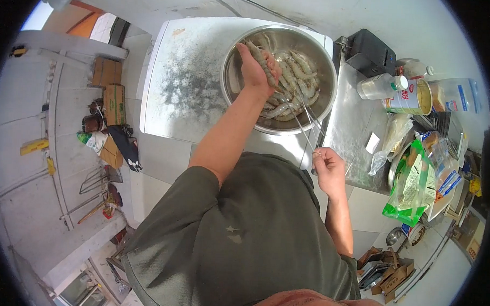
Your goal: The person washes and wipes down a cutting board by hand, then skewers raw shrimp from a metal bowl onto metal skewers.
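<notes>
A large steel bowl (234,87) stands on a white surface and holds a heap of raw grey shrimp (301,68). Over its left side, my left hand (254,72) is closed around a shrimp (262,59), which lies lengthwise along the palm and fingers. My right hand (330,168) is below and to the right of the bowl, fingers pinched on the ends of several thin metal skewers (309,128). From there the skewers reach up across the bowl's rim, and their far ends overlap the shrimp near my left fingertips.
The white top (182,86) has dark speckles. To the right, a metal counter (351,119) carries a black box (370,52), a clear bottle (379,86), a large can (414,98) and a green-and-white bag (413,183). Cardboard boxes (114,102) stand at the left.
</notes>
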